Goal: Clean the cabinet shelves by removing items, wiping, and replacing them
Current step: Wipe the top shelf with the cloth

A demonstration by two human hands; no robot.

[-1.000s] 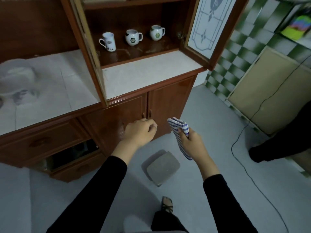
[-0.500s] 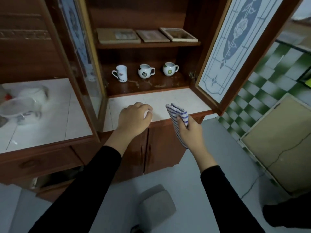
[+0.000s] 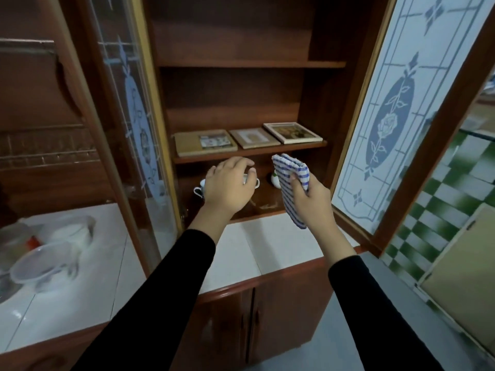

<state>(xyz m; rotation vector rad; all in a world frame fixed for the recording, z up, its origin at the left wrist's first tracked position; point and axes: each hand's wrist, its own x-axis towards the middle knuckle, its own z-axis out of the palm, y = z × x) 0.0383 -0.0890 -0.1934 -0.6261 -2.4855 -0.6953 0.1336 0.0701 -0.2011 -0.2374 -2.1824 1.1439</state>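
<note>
The wooden cabinet stands open in front of me. My left hand (image 3: 229,186) hovers, fingers loosely bent and holding nothing, in front of the lowest shelf (image 3: 263,208), covering most of the white mugs (image 3: 198,190) there. My right hand (image 3: 310,195) grips a folded blue-and-white checked cloth (image 3: 290,180) beside it, hiding another mug (image 3: 275,179). On the middle shelf (image 3: 250,153) lie three flat picture frames (image 3: 292,133). The shelf above them (image 3: 251,64) holds nothing I can see.
Two glass doors with etched flowers stand open, one left (image 3: 136,113), one right (image 3: 385,121). A white tiled counter (image 3: 267,253) runs below the shelves. Clear plastic containers (image 3: 45,263) sit on the counter at left. A green checked wall (image 3: 444,199) is at right.
My view has tilted up from the floor and lower doors to the open shelves. Both hands have risen from the counter edge to the lowest shelf, the cloth still in my right hand.
</note>
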